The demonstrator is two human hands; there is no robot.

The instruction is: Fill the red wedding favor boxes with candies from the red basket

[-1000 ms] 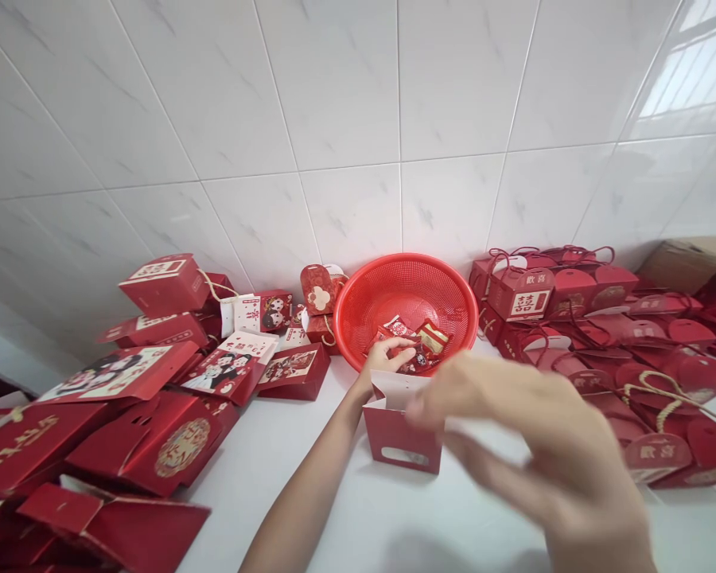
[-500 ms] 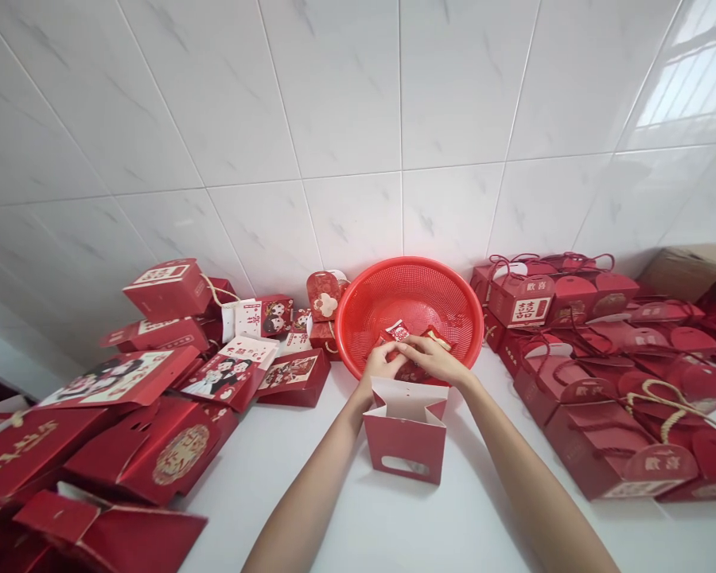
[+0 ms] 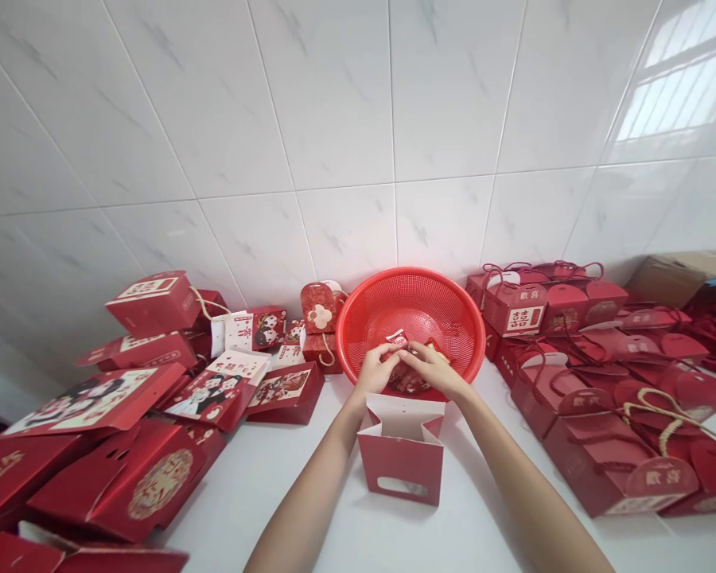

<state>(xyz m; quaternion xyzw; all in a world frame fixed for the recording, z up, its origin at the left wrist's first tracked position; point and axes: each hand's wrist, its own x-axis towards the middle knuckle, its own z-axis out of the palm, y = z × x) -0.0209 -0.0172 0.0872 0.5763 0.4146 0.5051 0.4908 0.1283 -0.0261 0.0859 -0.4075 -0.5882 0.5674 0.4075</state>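
Observation:
My left hand (image 3: 379, 368) and my right hand (image 3: 434, 369) are over the near part of a red plastic mesh basket (image 3: 414, 278). Their fingers are bent and the fingertips almost meet; what they pinch is hidden. Just beyond the left fingertips shows a small red-and-white wrapped packet (image 3: 397, 337). Below the hands, more shiny red wrapped pieces (image 3: 410, 383) lie in the basket. Between my forearms a red paper box (image 3: 401, 460) stands upright on the white table, its top open, with an oval window low in its front.
Red gift boxes (image 3: 155, 469) with printed pictures are piled at the left. Rows of closed red boxes (image 3: 597, 450) with rope handles fill the right. A brown cardboard box (image 3: 662, 278) is at the far right. A tiled wall (image 3: 346, 103) rises behind the basket.
The view has tilted slightly up and shifted, so everything sits lower in the picture. My fingertips, touching before, have moved a little apart over the basket. The open box stands unmoved.

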